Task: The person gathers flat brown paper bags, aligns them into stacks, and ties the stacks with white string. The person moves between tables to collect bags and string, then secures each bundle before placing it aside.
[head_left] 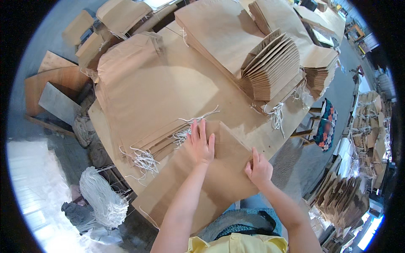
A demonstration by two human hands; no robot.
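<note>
A brown kraft paper bag lies flat at the near edge of the table, its lower part hanging over toward my lap. My left hand rests flat on its upper part with fingers stretched out. At the bag's right edge, my right hand has its thumb and index finger closed on the paper; its other fingers are curled. White cord shows just past my left fingertips. Close by on the left is a stack of flat brown bags, with a tangle of white cord handles along its near edge.
Fanned, folded paper bags stand at the table's right side, with white cords hanging beside them. Large paper sheets lie behind. A stool with a patterned cover stands right; a white cord bundle sits lower left.
</note>
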